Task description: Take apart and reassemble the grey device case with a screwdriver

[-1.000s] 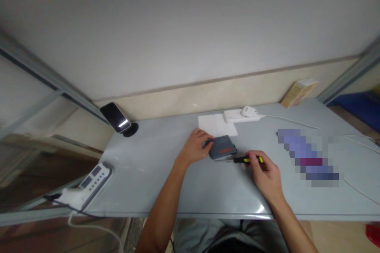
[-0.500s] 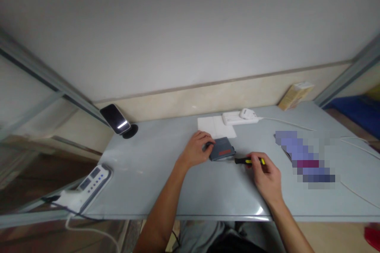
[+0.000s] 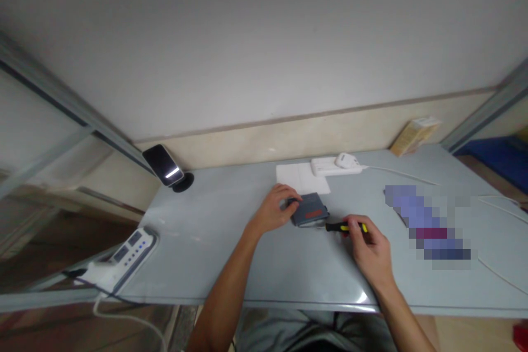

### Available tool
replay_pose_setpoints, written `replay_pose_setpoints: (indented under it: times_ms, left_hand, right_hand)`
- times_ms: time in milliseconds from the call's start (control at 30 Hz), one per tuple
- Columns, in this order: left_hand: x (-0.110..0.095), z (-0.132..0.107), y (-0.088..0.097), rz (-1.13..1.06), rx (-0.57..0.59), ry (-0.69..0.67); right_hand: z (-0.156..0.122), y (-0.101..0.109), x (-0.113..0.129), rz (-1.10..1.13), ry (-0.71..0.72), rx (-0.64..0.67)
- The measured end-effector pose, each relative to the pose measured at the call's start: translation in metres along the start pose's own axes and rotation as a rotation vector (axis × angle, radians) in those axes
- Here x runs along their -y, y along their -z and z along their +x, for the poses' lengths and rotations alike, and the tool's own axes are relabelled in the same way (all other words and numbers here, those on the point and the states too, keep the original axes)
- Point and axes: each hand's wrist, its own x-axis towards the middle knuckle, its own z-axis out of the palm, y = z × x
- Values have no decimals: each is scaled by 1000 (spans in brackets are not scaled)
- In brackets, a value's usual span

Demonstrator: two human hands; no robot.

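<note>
The left hand (image 3: 275, 210), fingers curled, is pinching a dark grey case (image 3: 311, 206) lying between both hands, while the right hand (image 3: 369, 245), palm turned inward, is gripping a black-and-yellow screwdriver (image 3: 336, 227) pointing at the case's near edge. They're apparently working that edge; the next move is probably demanding steady bracing. White paper (image 3: 295, 175) is lying beyond the left hand.

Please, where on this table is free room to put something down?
Two bare patches: left, between the phone, left power strip and left hand; and near the front edge, between the forearms. Crowded around the case: screwdriver, right hand, paper.
</note>
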Motion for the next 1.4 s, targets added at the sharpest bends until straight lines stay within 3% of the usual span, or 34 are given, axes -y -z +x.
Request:
replay_pose_setpoints:
  times_ms: [467, 633, 733, 967, 1267, 1400]
  left_hand:
    - [-1, 1, 6, -101, 15, 88]
    - [1, 0, 10, -109, 74, 148]
    - [0, -1, 7, -91, 133, 115]
    - [9, -1, -7, 55, 24, 44]
    - [23, -1, -9, 0, -46, 20]
    - [26, 0, -9, 47, -65, 20]
  right_hand:
    - [2, -1, 5, -2, 5, 16]
    - [0, 1, 2, 12, -9, -47]
    - [-1, 2, 1, 50, -49, -119]
    - [0, 0, 0, 105, -81, -154]
    - [-1, -1, -5, 116, -105, -97]
    - [-2, 0, -4, 106, -105, -129]
